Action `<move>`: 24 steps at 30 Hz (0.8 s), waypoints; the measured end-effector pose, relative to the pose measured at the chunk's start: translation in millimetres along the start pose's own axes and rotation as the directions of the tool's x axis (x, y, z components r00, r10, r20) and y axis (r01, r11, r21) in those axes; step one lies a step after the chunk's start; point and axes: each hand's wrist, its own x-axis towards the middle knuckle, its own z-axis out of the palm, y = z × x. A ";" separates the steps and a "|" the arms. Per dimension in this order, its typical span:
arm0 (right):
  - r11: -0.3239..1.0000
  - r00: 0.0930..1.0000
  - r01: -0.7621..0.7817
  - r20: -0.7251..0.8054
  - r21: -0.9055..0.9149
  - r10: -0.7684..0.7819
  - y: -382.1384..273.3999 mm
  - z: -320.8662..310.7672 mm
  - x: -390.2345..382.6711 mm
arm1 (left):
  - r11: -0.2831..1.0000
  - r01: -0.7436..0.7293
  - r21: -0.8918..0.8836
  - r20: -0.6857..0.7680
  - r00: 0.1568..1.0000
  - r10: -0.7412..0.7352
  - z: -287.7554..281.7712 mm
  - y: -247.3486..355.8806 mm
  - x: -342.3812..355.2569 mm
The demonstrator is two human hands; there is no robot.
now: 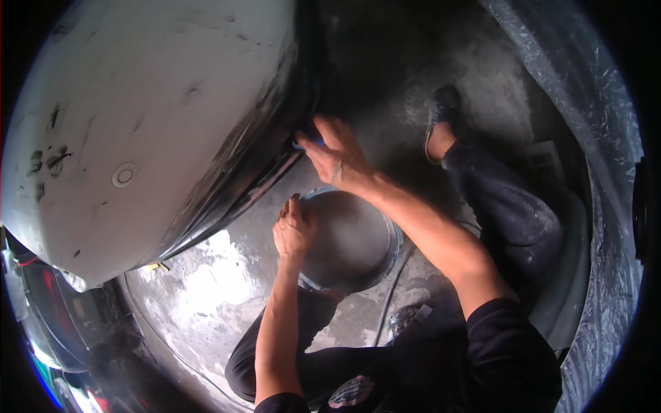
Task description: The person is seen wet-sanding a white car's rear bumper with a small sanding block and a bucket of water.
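A large pale car body panel (172, 89), probably a bumper, fills the upper left, with dark smudges and a small round fitting (124, 175). Along its right side the surface turns dark and glossy. There my right hand (336, 157) presses a small blue object (300, 140), mostly hidden under the fingers, against the lower edge. My left hand (293, 233) is closed at the left rim of a round bucket (398, 237) of greyish water. A small dark bit shows at its fingertips, too small to name.
My legs straddle the bucket, one shoe (444, 110) out to the right on the stained concrete floor (213, 275). A cable or hose (390, 303) runs beside the bucket. Clear plastic sheeting (585, 89) hangs along the right. Another shiny vehicle part (58, 303) stands lower left.
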 end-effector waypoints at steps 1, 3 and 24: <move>0.997 0.998 -0.060 0.000 0.040 0.060 3.9 0.1 4.4 | 1.000 0.000 0.009 -0.001 1.000 0.000 -0.6 -1.0 0.3; 0.992 0.991 -0.126 -0.041 0.028 0.127 6.7 -4.8 5.8 | 1.000 0.002 0.021 0.000 1.000 -0.002 -2.0 -1.7 -2.8; 0.999 0.997 -0.045 -0.059 0.016 0.046 22.1 -1.3 18.0 | 0.999 0.014 0.042 0.001 1.000 -0.014 -1.0 1.6 1.0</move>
